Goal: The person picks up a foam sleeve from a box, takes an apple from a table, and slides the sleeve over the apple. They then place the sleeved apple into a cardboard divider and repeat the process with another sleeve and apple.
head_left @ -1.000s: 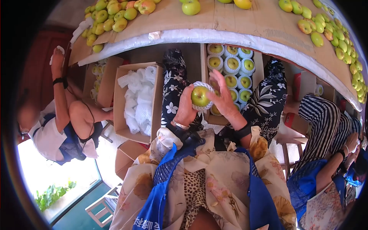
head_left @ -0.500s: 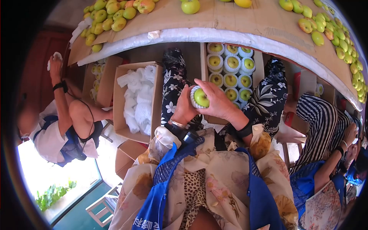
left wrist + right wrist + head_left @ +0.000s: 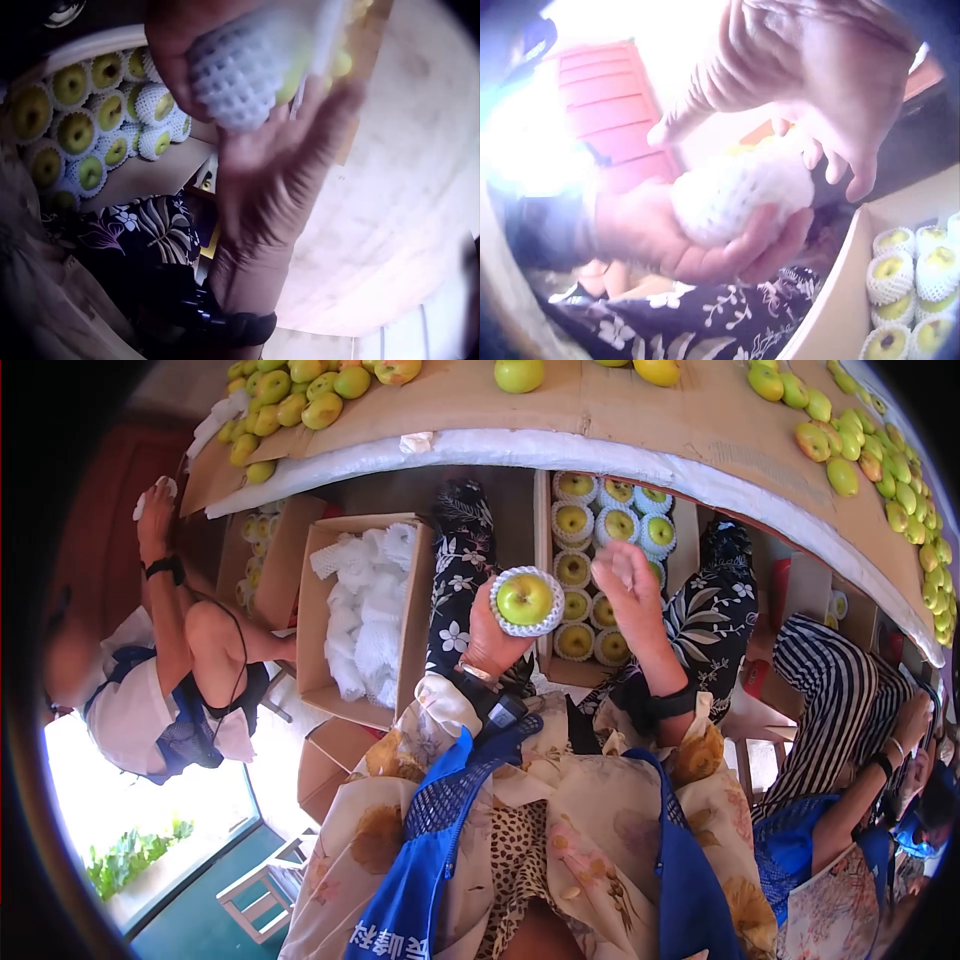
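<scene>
A green apple (image 3: 525,600) in a white foam net rests in my left hand (image 3: 488,638), whose fingers curl around its side. The right wrist view shows the left hand (image 3: 682,240) cupped under the netted apple (image 3: 739,191). To the right of the apple, my right hand (image 3: 635,595) is raised apart from it, fingers loosely spread and holding nothing. In the left wrist view the netted apple (image 3: 240,71) is blurred, with the right hand (image 3: 274,165) behind it.
A carton (image 3: 309,595) of white foam nets stands at left. Another carton (image 3: 543,550) holds netted apples in rows. Loose apples lie on the cardboard-covered table (image 3: 570,410). People sit on both sides, the left one (image 3: 160,660) holding something white.
The right hand has come off the netted apple and moved right and up. The apple now faces up in the left hand. The head view has shifted slightly.
</scene>
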### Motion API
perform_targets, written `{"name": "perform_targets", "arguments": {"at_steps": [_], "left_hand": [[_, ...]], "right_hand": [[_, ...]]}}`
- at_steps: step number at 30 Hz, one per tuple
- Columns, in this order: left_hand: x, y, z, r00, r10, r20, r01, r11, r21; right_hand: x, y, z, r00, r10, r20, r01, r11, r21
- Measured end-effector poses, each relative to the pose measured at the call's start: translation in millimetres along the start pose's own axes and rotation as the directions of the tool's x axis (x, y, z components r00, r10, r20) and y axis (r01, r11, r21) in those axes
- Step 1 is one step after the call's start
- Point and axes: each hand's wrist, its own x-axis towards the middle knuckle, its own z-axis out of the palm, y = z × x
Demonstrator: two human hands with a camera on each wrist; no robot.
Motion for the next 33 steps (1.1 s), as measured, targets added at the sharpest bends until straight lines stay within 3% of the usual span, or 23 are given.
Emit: {"name": "perform_targets", "arguments": {"at_steps": [2, 4, 6, 8, 10, 11, 13, 14, 15, 20, 22, 26, 28, 33], "left_hand": [[-2, 1, 4, 0.996, 0.035, 0.077, -0.026, 0.994, -0.106], [3, 0, -2, 0.996, 0.051, 0.080, -0.042, 0.993, -0.109], [6, -3, -9, 0.994, 0.070, 0.080, -0.060, 0.991, -0.115], [8, -6, -13, 0.996, 0.091, 0.015, -0.088, 0.986, -0.139], [10, -8, -19, 0.997, 0.074, 0.030, -0.070, 0.989, -0.131], [14, -11, -31, 0.948, 0.301, 0.105, -0.317, 0.855, 0.411], [11, -9, -25, 0.857, 0.437, 0.272, -0.458, 0.406, 0.791], [14, -7, -22, 0.943, 0.311, 0.121, -0.328, 0.798, 0.506], [13, -4, -12, 0.992, 0.117, 0.045, -0.120, 0.989, 0.090], [4, 11, -5, 0.998, 0.018, -0.064, -0.007, 0.987, 0.162], [-1, 12, 0, 0.989, 0.118, -0.089, -0.059, 0.868, 0.493], [9, 15, -22, 0.986, 0.094, -0.137, -0.036, 0.926, 0.376], [8, 16, -22, 0.986, 0.104, -0.133, -0.051, 0.935, 0.352], [12, 10, -25, 0.985, 0.127, -0.120, -0.081, 0.939, 0.333]], "right_hand": [[-8, 10, -3, 0.996, 0.080, 0.050, -0.083, 0.995, 0.063], [-18, 10, 10, 0.909, 0.358, 0.215, -0.382, 0.920, 0.084], [-24, 12, 28, 0.889, 0.379, 0.259, -0.414, 0.905, 0.096], [-27, 22, 45, 0.907, 0.288, 0.308, -0.341, 0.930, 0.135], [-24, 19, 49, 0.910, 0.308, 0.276, -0.352, 0.927, 0.129], [-23, 17, 51, 0.905, 0.319, 0.282, -0.376, 0.910, 0.174], [-21, 20, 53, 0.893, 0.341, 0.293, -0.409, 0.887, 0.214], [-18, 25, 52, 0.896, 0.360, 0.261, -0.419, 0.880, 0.223], [-16, 28, 50, 0.897, 0.379, 0.226, -0.428, 0.873, 0.232], [-6, 39, 39, 0.926, 0.307, 0.220, -0.355, 0.907, 0.226], [-5, 40, 36, 0.896, 0.354, 0.269, -0.415, 0.882, 0.224], [-1, 39, 38, 0.874, 0.383, 0.300, -0.446, 0.877, 0.178], [1, 47, 33, 0.821, 0.466, 0.331, -0.544, 0.815, 0.202], [7, 55, 32, 0.841, 0.416, 0.345, -0.507, 0.829, 0.236]]}}
